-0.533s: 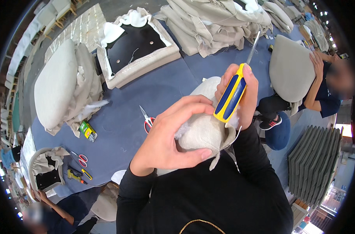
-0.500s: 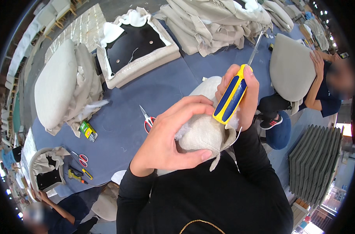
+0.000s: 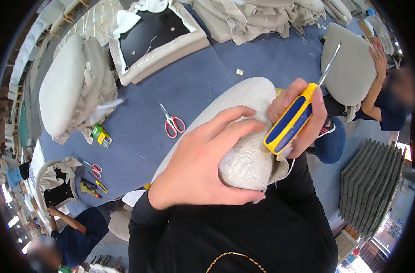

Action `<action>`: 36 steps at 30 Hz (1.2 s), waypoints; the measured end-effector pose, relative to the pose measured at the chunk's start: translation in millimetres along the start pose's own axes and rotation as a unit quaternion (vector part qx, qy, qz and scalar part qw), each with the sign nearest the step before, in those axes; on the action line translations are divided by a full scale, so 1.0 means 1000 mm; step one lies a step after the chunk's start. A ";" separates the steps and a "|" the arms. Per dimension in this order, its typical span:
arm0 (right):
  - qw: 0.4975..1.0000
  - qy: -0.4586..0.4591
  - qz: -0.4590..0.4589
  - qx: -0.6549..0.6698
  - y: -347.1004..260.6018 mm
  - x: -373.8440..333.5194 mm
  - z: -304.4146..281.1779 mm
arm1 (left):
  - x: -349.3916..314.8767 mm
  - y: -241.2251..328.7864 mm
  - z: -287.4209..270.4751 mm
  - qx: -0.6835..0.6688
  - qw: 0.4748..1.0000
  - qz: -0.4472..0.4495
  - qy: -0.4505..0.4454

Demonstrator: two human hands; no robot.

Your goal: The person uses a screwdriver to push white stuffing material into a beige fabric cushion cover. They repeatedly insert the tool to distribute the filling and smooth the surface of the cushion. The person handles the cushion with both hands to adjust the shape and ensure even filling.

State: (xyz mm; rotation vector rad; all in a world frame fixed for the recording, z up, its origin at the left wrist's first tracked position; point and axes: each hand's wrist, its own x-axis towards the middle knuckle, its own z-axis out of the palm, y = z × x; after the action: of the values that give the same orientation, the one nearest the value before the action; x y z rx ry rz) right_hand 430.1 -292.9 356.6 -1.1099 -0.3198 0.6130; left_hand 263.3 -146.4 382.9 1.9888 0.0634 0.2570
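Observation:
My left hand [image 3: 196, 161] is curved round the rounded end of a beige fabric-covered padded piece [image 3: 246, 166], thumb below and fingers over the top. In my right hand [image 3: 310, 132] is a screwdriver [image 3: 289, 120] with a yellow and blue handle, its metal shaft pointing up and away to the right. White stuffing shows by the loose fabric edge under the handle. Behind my hands extends a long, smooth beige upholstered panel [image 3: 255, 91]; whether it is joined to the padded end I cannot tell. Red-handled scissors [image 3: 173, 125] lie on the table left of it.
A blue-grey table [image 3: 143, 113] carries an upholstered frame [image 3: 171, 57], beige fabric [image 3: 253, 20], a cushion stack [image 3: 64, 86] and a green box [image 3: 101, 135]. One co-worker [image 3: 394, 100] handles a beige panel [image 3: 348, 63] at right; another [image 3: 84, 232] works lower left. Grey panels [image 3: 371, 182] stand stacked right.
My hands and the padded piece have shifted right and slightly down in the picture. The screwdriver remains in my right hand, and more of the long panel and the scissors shows.

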 end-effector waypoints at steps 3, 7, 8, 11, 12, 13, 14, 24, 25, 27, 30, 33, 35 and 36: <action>0.999 -0.007 -0.009 0.052 0.000 -0.002 -0.014 | -0.022 0.019 0.028 0.165 0.982 0.002 0.093; 0.992 0.056 0.044 -0.102 -0.016 -0.014 -0.010 | -0.027 0.002 0.038 0.187 0.972 0.120 0.081; 0.993 0.029 0.073 -0.086 -0.020 -0.016 -0.011 | -0.027 -0.005 0.030 0.187 0.969 0.152 0.055; 0.981 -0.095 0.143 0.085 -0.033 -0.013 -0.026 | -0.013 -0.015 -0.003 0.202 0.945 0.253 0.035; 0.979 -0.109 0.118 0.122 -0.033 -0.007 -0.023 | -0.008 -0.019 -0.011 0.221 0.936 0.264 0.073; 0.975 -0.125 0.088 0.161 -0.033 0.002 -0.016 | -0.002 -0.026 -0.017 0.242 0.923 0.279 0.111; 0.968 -0.142 0.058 0.199 -0.034 0.013 -0.010 | 0.000 -0.041 -0.025 0.216 0.926 0.278 0.140; 0.854 -0.161 0.052 0.492 0.035 0.104 0.005 | 0.093 -0.019 -0.030 -0.042 0.981 0.055 0.184; 0.853 -0.124 0.081 0.501 0.036 0.097 0.011 | 0.100 -0.005 -0.031 0.037 0.986 -0.032 0.162; 0.841 -0.049 0.140 0.520 0.035 0.086 0.026 | 0.116 -0.006 -0.025 0.138 0.982 0.047 0.116; 0.853 -0.094 0.165 0.486 0.039 0.075 0.031 | 0.130 -0.029 -0.015 0.269 0.948 0.158 0.071; 0.845 -0.086 0.177 0.497 0.061 0.088 0.017 | 0.138 -0.026 -0.010 0.275 0.957 0.080 0.045; 0.857 -0.022 0.163 0.488 0.065 0.098 0.013 | 0.145 -0.003 -0.008 0.217 0.974 0.009 0.069; 0.874 -0.014 0.154 0.460 0.062 0.102 0.012 | 0.145 -0.002 -0.007 0.215 0.972 0.034 0.089</action>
State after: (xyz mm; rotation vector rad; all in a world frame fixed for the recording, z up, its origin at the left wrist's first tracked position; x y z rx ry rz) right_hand 485.7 -203.3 300.1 -0.2186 0.1453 0.9302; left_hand 403.7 -116.2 406.1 2.3960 0.1782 0.5019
